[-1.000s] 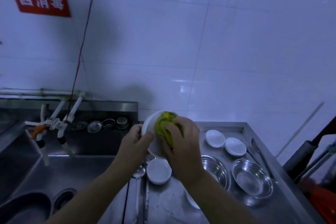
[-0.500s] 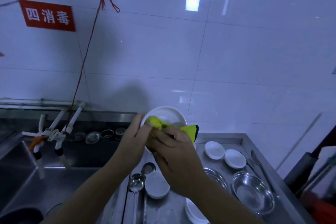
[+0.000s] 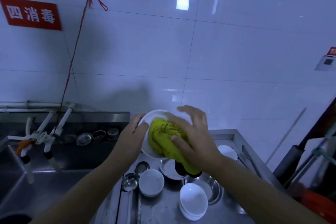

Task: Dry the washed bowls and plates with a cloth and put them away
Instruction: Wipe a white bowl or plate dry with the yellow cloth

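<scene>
My left hand [image 3: 133,133] grips the left rim of a white plate [image 3: 154,114], held tilted above the steel counter [image 3: 163,211]. My right hand [image 3: 194,136] presses a yellow cloth [image 3: 163,136] against the plate's face, fingers spread, thumb on the cloth. The cloth's tail hangs down below the plate. On the counter lie a white bowl [image 3: 151,182], a stack of small white bowls [image 3: 193,201], a white dish [image 3: 228,152] and steel bowls [image 3: 212,186].
A steel sink [image 3: 45,185] with white taps [image 3: 45,132] lies to the left. Two ladles [image 3: 130,182] lie on the counter's left strip. Sink strainers [image 3: 98,134] sit on the back ledge. A spoon [image 3: 245,152] rests at the counter's right edge. Tiled wall behind.
The plate has tilted to face me more and the cloth has spread over its face. My right hand's fingers opened out. The view rose slightly.
</scene>
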### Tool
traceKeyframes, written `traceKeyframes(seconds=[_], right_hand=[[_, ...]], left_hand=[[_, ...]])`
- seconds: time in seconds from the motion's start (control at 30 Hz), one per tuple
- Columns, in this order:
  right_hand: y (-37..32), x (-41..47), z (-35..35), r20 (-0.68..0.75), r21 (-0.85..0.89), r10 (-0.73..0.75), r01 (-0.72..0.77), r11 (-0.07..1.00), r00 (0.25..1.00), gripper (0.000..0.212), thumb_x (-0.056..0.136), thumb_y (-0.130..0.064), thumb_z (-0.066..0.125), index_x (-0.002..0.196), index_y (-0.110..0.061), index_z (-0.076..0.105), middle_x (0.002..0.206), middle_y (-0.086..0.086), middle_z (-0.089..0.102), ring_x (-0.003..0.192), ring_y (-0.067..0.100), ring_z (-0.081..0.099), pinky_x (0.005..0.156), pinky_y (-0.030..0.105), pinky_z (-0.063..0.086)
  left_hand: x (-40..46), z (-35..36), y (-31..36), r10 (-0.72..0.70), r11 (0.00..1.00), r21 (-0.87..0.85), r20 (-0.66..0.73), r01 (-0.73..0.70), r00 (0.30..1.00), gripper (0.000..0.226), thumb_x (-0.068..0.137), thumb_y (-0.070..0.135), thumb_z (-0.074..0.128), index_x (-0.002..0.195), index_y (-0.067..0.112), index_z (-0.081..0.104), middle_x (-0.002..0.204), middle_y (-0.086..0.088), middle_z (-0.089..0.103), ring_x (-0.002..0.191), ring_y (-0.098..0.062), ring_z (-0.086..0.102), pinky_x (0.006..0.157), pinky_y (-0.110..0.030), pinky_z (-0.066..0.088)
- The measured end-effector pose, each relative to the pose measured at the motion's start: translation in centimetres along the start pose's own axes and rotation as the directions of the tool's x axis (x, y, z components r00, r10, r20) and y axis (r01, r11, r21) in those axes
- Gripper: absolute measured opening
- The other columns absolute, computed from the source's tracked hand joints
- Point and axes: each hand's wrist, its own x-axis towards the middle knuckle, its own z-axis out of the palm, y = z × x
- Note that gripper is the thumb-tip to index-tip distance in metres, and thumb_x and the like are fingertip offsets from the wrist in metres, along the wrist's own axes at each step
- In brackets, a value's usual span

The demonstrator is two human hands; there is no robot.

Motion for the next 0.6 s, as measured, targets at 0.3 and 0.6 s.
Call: traceKeyframes(seconds=[0.3, 0.6], right_hand=[[1.1, -0.8, 1.4, 0.284, 0.398, 0.467, -0.547, 0.737, 0.837, 0.048, 0.055, -0.061, 0.073, 0.096, -0.043, 0.056, 0.082, -0.017, 0.066, 0.075, -0.004, 0.063, 0.060, 0.010, 0.047], [0.0, 0.2, -0.7, 0.236, 0.386, 0.549, -0.596, 0.704, 0.802, 0.025, 0.071, -0.037, 0.082, 0.068, -0.017, 0.067, 0.063, -0.003, 0.068, 0.060, 0.010, 0.065, 0.060, 0.028, 0.053]], left_hand=[[-0.1, -0.1, -1.0, 0.000, 1.000, 0.025, -0.061, 0.001, 0.998, 0.025, 0.096, 0.017, 0.043, 0.102, 0.034, 0.060, 0.097, 0.007, 0.066, 0.083, -0.001, 0.062, 0.063, -0.018, 0.046], [0.2, -0.1, -2.8, -0.041, 0.989, 0.132, -0.135, 0.059, 0.990, 0.033, 0.076, 0.043, 0.039, 0.103, 0.036, 0.057, 0.093, 0.009, 0.064, 0.088, -0.016, 0.059, 0.072, -0.036, 0.047]])
